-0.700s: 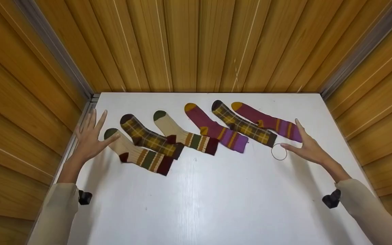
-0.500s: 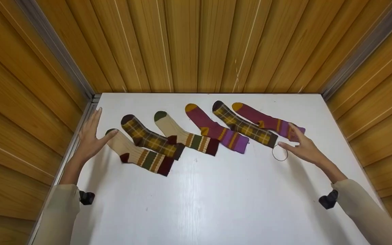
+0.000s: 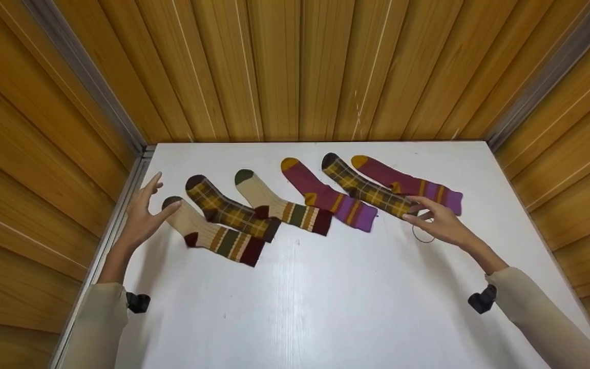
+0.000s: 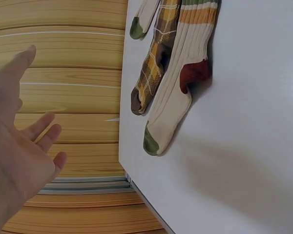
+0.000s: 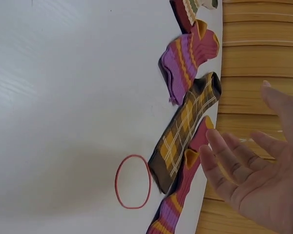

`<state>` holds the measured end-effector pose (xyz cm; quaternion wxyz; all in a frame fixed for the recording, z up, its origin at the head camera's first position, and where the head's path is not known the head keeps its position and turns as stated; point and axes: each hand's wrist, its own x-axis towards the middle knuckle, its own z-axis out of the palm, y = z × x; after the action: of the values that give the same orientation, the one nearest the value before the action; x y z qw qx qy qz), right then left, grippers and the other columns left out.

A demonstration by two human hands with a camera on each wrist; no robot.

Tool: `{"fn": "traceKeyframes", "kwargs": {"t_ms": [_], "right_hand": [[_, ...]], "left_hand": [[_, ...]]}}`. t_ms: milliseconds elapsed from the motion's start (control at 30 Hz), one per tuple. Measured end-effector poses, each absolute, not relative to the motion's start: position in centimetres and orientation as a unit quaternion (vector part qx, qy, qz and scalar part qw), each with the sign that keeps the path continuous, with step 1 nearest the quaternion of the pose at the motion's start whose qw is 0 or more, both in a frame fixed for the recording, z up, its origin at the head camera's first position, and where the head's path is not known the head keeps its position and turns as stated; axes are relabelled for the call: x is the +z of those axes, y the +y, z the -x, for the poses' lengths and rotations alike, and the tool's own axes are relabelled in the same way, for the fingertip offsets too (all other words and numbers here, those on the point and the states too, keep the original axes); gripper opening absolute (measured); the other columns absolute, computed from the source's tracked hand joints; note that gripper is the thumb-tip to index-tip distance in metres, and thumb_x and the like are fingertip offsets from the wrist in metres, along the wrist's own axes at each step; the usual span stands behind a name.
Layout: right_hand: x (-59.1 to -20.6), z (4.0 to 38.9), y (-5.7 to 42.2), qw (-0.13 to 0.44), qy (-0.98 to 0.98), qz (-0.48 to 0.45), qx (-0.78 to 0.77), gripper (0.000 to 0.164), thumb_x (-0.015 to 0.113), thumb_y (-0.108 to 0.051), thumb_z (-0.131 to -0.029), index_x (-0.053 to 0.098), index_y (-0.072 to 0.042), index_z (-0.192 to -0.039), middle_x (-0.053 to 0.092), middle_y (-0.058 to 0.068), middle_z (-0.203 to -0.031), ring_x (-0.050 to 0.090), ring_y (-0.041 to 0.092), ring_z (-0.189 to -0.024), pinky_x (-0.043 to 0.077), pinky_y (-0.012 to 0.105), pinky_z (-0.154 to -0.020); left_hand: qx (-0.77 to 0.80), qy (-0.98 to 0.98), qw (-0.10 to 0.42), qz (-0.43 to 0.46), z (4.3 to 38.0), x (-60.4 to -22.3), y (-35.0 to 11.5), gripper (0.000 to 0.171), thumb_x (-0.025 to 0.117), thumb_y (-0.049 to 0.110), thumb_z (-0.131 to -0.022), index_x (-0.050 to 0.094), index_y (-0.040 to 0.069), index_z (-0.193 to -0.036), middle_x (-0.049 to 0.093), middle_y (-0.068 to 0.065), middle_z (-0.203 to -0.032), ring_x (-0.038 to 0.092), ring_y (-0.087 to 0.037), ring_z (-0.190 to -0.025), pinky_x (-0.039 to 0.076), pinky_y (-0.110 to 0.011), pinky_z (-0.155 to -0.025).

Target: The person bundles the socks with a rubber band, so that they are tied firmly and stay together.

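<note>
My right hand (image 3: 441, 225) hovers over the cuff of the right-hand plaid sock (image 3: 364, 188), its fingers loosely bent and nothing in them. Close by, a thin red loop like a rubber band (image 5: 133, 208) lies at that cuff. Behind the plaid one is a maroon-and-purple sock (image 3: 392, 177), its cuff partly overlapped by my fingers. My left hand (image 3: 141, 218) is spread and holds nothing, its thumb near the green toe of a cream striped sock (image 3: 192, 220). Between the hands lie another plaid sock (image 3: 223, 202), another cream striped sock (image 3: 261, 195) and another maroon sock (image 3: 308, 179).
All the socks lie in a slanting row on a white table (image 3: 295, 302), toes toward the back. Wood-look panels (image 3: 274, 72) wall in the back and both sides. A black wrist camera (image 3: 482, 300) sits at the right sleeve, another camera (image 3: 138, 302) at the left.
The right hand has moved left, from the maroon sock's cuff to over the plaid sock's cuff, its fingers drawing closer together. The left hand has turned slightly. The socks stay put.
</note>
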<state>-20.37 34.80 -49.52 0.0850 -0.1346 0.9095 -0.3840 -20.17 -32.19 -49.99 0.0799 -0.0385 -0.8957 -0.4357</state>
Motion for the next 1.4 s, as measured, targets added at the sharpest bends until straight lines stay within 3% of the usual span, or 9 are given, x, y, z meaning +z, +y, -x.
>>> {"fn": "traceKeyframes", "kwargs": {"t_ms": [100,233,533,800,1067,1300,1400], "right_hand": [[-50.2,19.8,33.8,0.077,0.902,0.158,-0.393,0.053,0.067,-0.02,-0.1,0.05,0.002,-0.145,0.068,0.024,-0.119,0.069,0.036,-0.103,0.056,0.02,-0.078],[-51.2,19.1,32.4,0.093,0.884,0.186,-0.419,0.049,0.067,-0.014,-0.099,0.052,0.003,-0.143,0.07,0.025,-0.117,0.073,0.035,-0.096,0.056,0.019,-0.074],[-52.7,18.7,29.3,0.146,0.86,0.195,-0.448,0.046,0.065,-0.017,-0.101,0.054,0.001,-0.143,0.07,0.026,-0.117,0.074,0.033,-0.094,0.061,0.03,-0.077],[-54.0,17.7,26.4,0.171,0.839,0.209,-0.472,0.046,0.062,-0.018,-0.103,0.053,0.006,-0.141,0.068,0.03,-0.118,0.072,0.041,-0.097,0.062,0.039,-0.08],[-55.4,16.9,23.7,0.207,0.818,0.228,-0.486,0.039,0.061,-0.012,-0.103,0.058,0.007,-0.136,0.071,0.028,-0.114,0.072,0.04,-0.094,0.061,0.04,-0.078],[-56.2,16.6,19.7,0.243,0.792,0.241,-0.505,0.039,0.059,-0.014,-0.104,0.057,0.006,-0.137,0.069,0.03,-0.113,0.07,0.047,-0.092,0.062,0.049,-0.077],[-56.4,16.6,18.0,0.265,0.778,0.238,-0.517,0.041,0.058,-0.015,-0.105,0.056,0.006,-0.139,0.068,0.031,-0.118,0.07,0.049,-0.097,0.061,0.051,-0.08]], "left_hand": [[-0.439,-0.895,0.068,0.038,20.0,-50.6,-32.1,0.084,0.071,0.03,-0.096,0.023,0.019,-0.164,0.041,-0.026,-0.154,0.033,-0.045,-0.144,0.024,-0.074,-0.114],[-0.44,-0.896,0.055,0.031,19.7,-51.0,-32.1,0.083,0.069,0.029,-0.097,0.022,0.012,-0.163,0.043,-0.028,-0.152,0.034,-0.047,-0.143,0.024,-0.072,-0.115],[-0.442,-0.894,0.065,0.037,19.5,-52.0,-32.1,0.076,0.068,0.021,-0.098,0.028,0.003,-0.16,0.049,-0.03,-0.144,0.044,-0.048,-0.136,0.034,-0.062,-0.108],[-0.44,-0.894,0.078,0.04,19.8,-53.6,-32.3,0.061,0.067,0.011,-0.098,0.042,0.004,-0.154,0.062,-0.028,-0.13,0.058,-0.045,-0.122,0.044,-0.05,-0.093],[-0.457,-0.887,0.056,0.033,20.1,-55.0,-31.8,0.056,0.064,0.012,-0.101,0.045,0.002,-0.152,0.064,-0.029,-0.129,0.063,-0.044,-0.117,0.048,-0.026,-0.087],[-0.455,-0.889,0.046,0.022,19.8,-55.6,-32.6,0.053,0.063,0.011,-0.101,0.047,0.002,-0.151,0.064,-0.03,-0.129,0.063,-0.046,-0.117,0.053,-0.045,-0.093],[-0.457,-0.889,0.039,0.018,19.6,-56.0,-32.9,0.053,0.062,0.011,-0.102,0.046,0.001,-0.151,0.063,-0.031,-0.129,0.063,-0.048,-0.117,0.053,-0.044,-0.092]]}}
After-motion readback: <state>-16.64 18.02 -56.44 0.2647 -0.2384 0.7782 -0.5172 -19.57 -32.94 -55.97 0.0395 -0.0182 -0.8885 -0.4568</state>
